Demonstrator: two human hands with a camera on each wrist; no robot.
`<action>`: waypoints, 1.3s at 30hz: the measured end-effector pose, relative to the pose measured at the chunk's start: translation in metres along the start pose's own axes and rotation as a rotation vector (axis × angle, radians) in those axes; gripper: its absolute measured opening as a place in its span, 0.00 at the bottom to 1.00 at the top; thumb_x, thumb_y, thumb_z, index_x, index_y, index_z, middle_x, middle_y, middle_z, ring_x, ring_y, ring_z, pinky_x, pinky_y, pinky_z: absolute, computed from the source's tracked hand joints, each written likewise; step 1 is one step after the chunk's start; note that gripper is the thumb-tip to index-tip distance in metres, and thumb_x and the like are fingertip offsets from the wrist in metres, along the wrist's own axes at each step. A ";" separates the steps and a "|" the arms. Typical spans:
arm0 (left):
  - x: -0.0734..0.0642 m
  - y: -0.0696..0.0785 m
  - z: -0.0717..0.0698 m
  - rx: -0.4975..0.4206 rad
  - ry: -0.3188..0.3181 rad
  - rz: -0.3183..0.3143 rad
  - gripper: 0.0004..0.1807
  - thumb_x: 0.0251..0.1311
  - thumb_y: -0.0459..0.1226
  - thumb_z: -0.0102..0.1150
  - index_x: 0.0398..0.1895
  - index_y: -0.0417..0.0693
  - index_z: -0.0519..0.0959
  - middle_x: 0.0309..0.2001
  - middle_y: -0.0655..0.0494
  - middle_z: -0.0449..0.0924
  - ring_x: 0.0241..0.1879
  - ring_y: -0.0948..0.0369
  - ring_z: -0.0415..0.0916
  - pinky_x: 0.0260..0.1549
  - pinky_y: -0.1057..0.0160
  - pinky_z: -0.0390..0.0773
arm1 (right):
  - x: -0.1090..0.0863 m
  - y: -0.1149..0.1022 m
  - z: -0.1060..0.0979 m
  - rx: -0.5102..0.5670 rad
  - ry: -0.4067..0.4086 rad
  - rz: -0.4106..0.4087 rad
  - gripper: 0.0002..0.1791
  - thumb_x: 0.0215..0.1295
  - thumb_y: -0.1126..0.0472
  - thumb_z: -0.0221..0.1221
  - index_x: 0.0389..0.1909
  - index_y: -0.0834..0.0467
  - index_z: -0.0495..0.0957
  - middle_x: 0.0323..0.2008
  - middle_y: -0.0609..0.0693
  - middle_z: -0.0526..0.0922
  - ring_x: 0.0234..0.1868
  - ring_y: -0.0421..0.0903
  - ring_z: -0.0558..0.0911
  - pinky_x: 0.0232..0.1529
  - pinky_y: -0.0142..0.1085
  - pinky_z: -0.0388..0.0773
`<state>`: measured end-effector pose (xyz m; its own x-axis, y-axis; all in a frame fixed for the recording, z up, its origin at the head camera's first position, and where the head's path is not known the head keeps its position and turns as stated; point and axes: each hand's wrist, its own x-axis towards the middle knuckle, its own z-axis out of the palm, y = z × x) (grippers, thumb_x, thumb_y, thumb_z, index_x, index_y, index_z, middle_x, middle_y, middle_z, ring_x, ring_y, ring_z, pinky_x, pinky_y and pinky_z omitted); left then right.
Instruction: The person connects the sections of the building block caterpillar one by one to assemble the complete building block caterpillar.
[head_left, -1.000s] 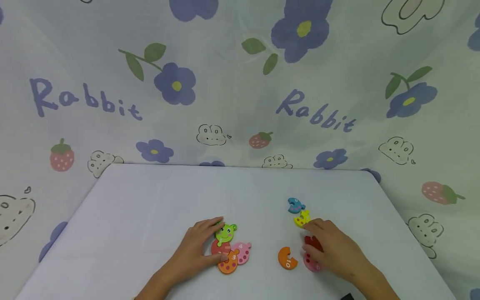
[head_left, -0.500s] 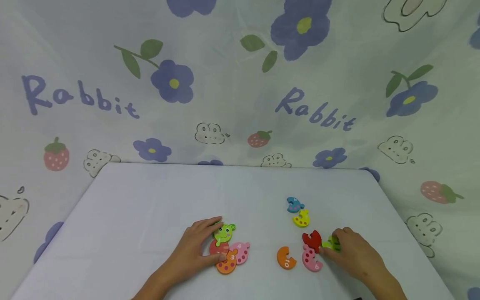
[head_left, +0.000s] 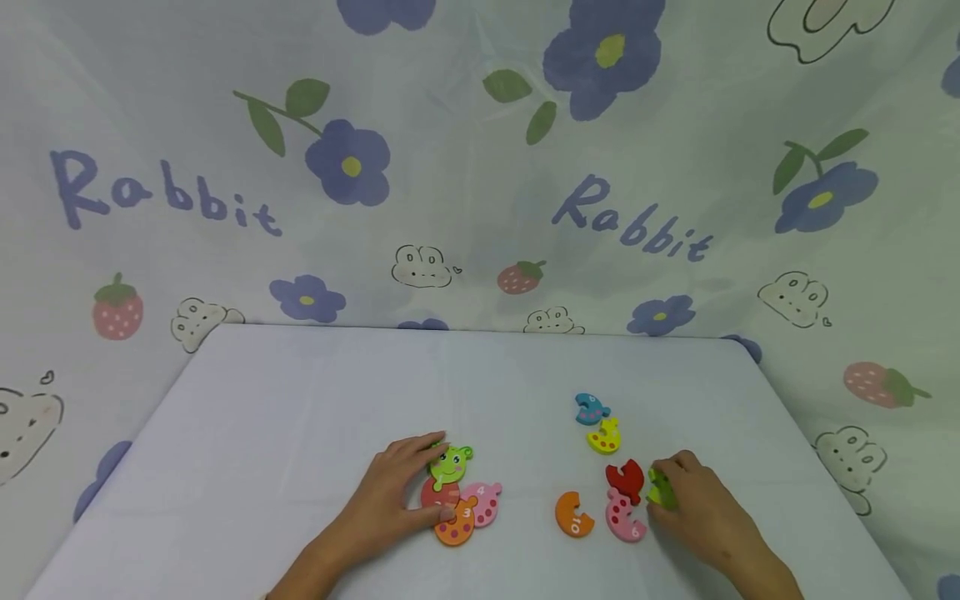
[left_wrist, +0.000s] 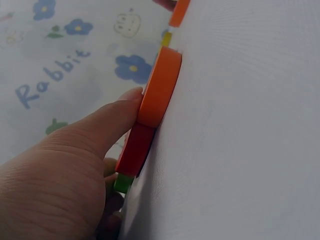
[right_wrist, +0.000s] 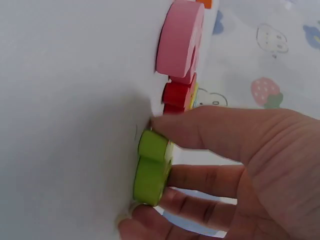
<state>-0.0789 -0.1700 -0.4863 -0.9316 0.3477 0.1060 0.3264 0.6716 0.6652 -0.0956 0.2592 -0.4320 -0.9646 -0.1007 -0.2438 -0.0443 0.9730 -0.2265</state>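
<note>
Now, on the bench (head_left: pixel 300 417), the left hand (head_left: pixel 386 500) is holding the joined pieces (head_left: pixel 448 497) from nine o'clock; at their three o'clock, the right hand (head_left: pixel 701 504) is pinching the green piece (right_wrist: pixel 154 172) between its fingers (right_wrist: pixel 207 181). Probably it should be lifting straight, sparing the red piece (head_left: pixel 626 480) at nine o'clock.

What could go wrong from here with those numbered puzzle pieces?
The right hand, gripping the green puzzle piece, might knock the red puzzle piece close beside it.
The left hand touches the orange 3 piece; a slip could nudge that piece away from the pink 4 piece.
</note>
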 end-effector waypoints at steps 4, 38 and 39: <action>0.000 0.001 0.000 0.005 -0.012 -0.018 0.46 0.54 0.63 0.74 0.74 0.57 0.74 0.77 0.69 0.64 0.75 0.57 0.59 0.70 0.39 0.61 | -0.002 0.003 0.003 0.002 0.035 -0.036 0.31 0.54 0.56 0.77 0.58 0.66 0.81 0.51 0.58 0.78 0.43 0.50 0.79 0.46 0.53 0.86; -0.002 0.001 -0.001 -0.008 -0.006 -0.012 0.46 0.56 0.67 0.68 0.75 0.58 0.73 0.77 0.68 0.63 0.76 0.55 0.59 0.69 0.37 0.61 | -0.003 -0.035 -0.022 0.118 0.036 -0.131 0.37 0.57 0.55 0.77 0.65 0.62 0.75 0.55 0.52 0.76 0.46 0.45 0.79 0.48 0.45 0.86; -0.002 0.001 -0.001 -0.008 -0.008 -0.012 0.46 0.56 0.68 0.68 0.75 0.59 0.73 0.77 0.68 0.64 0.76 0.56 0.59 0.69 0.36 0.61 | -0.003 -0.042 -0.023 0.128 0.032 -0.137 0.36 0.58 0.55 0.77 0.65 0.61 0.75 0.56 0.51 0.76 0.47 0.44 0.79 0.49 0.45 0.86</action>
<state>-0.0772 -0.1705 -0.4850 -0.9340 0.3451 0.0925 0.3142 0.6704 0.6722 -0.0971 0.2236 -0.4001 -0.9595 -0.2224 -0.1730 -0.1448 0.9160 -0.3742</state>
